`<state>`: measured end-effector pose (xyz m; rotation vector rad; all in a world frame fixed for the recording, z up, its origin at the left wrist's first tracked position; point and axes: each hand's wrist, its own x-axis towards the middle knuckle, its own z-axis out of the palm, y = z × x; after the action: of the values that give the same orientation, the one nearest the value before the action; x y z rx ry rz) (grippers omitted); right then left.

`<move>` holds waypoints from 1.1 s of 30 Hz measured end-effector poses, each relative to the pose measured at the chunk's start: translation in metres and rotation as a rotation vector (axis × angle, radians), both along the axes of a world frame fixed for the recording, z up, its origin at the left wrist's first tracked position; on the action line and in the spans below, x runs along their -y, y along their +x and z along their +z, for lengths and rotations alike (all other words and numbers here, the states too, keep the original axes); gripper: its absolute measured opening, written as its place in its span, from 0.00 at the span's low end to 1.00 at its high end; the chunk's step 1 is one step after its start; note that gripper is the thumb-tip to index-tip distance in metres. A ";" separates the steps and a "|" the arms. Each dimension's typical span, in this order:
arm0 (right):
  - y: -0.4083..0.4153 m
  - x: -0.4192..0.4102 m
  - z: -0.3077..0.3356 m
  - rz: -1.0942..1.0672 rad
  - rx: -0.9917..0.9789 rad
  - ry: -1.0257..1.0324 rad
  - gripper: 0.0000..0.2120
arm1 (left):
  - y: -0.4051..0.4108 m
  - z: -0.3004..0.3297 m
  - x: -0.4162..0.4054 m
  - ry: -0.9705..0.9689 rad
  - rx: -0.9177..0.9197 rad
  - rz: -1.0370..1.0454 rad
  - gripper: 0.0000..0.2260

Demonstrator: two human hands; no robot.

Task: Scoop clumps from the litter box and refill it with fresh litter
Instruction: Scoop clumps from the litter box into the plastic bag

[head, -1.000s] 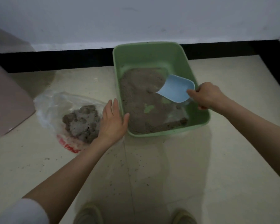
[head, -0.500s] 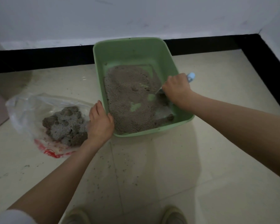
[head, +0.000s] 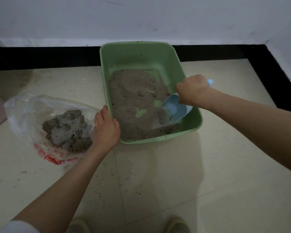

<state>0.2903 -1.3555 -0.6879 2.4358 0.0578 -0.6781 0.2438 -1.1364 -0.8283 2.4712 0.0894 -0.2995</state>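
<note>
A green litter box point(head: 141, 54) stands on the tiled floor by the wall, with grey-brown litter point(head: 133, 98) spread over its bottom and bare green patches showing. My right hand point(head: 191, 89) grips the handle of a light blue scoop point(head: 176, 110), whose blade is down in the litter at the box's near right corner. My left hand point(head: 105, 130) holds the box's near left rim, thumb over the edge. To the left lies a clear plastic bag point(head: 29, 111) with a pile of scooped clumps point(head: 67, 130) on it.
A black skirting strip point(head: 40, 58) runs along the white wall and down the right side. Loose litter grains are scattered over the floor tiles point(head: 158, 182) in front of the box. My two shoes point(head: 178, 224) show at the bottom edge.
My right hand has turned the scoop from raised above the litter down into the box's near right corner. My left hand has closed its thumb over the rim. The camera view shifted.
</note>
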 end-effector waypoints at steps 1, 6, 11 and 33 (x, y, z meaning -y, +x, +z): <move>-0.001 -0.001 0.001 0.023 -0.011 -0.033 0.09 | 0.000 0.000 0.000 -0.001 0.000 0.001 0.25; -0.010 -0.006 -0.006 0.032 -0.085 -0.027 0.09 | 0.001 -0.001 0.000 0.009 0.012 0.006 0.25; -0.009 -0.012 -0.010 -0.139 -0.076 0.126 0.12 | 0.000 0.000 0.000 -0.004 0.008 0.017 0.25; -0.018 0.047 -0.017 -0.707 0.054 0.484 0.12 | 0.001 -0.004 0.001 -0.002 -0.004 0.023 0.25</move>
<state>0.2725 -1.4024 -0.7047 2.9436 -0.7761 -0.9817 0.2445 -1.1374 -0.8320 2.4657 0.1183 -0.2944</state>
